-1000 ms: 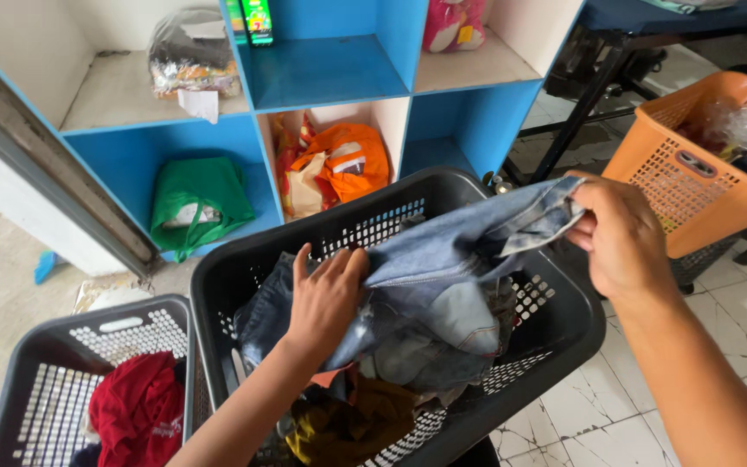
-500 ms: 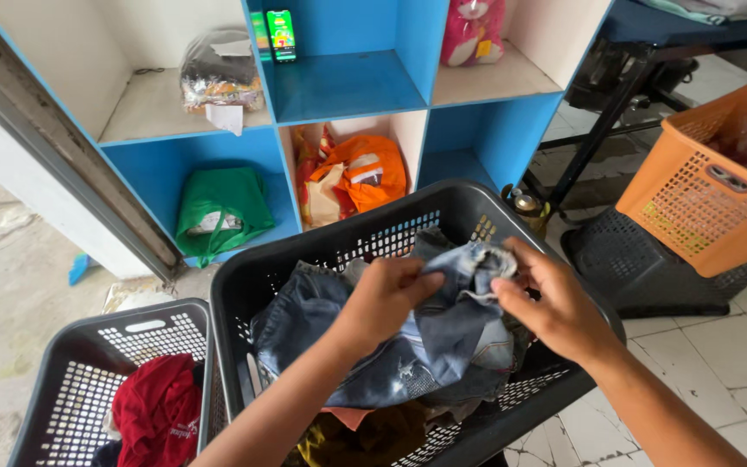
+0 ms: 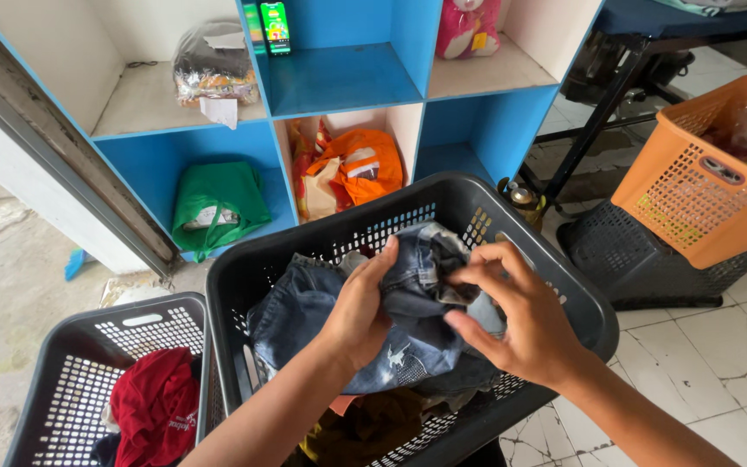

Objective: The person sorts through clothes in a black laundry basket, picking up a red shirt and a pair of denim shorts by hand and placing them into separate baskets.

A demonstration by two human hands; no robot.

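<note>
Both hands are gripping a bunched pair of jeans [image 3: 408, 303] at centre frame, over the dark laundry basket [image 3: 564, 298] — the left hand [image 3: 358, 313] is clutching the denim's left side, the right hand [image 3: 520, 324] is pinching its right edge, equally near. A foil-coloured packet in clear plastic [image 3: 213, 73] is sitting in the shelf cubby at upper left.

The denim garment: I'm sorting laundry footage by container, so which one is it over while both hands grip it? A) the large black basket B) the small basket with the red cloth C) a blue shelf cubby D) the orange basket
A: both the left hand and right hand clutch the denim garment bunched above the large black basket.
</note>
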